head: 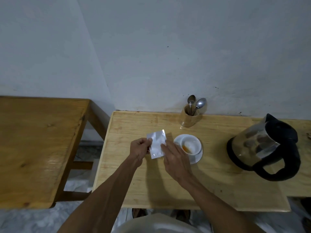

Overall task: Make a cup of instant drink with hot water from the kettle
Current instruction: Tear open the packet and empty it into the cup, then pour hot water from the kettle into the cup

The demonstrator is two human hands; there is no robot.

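Note:
A silver foil sachet (157,142) is held between both hands just above the light wooden table (185,185). My left hand (139,149) pinches its left edge. My right hand (175,158) grips its right side, fingertips on the foil. Immediately to the right a white cup (191,144) stands on a white saucer (196,158), with orange powder at its bottom. A glass kettle (264,147) with black base, lid and handle stands at the right, handle toward me.
A wooden holder (189,117) with two metal spoons (196,102) stands at the table's back edge by the wall. A darker wooden table (38,148) stands to the left across a gap. My feet show under the near edge.

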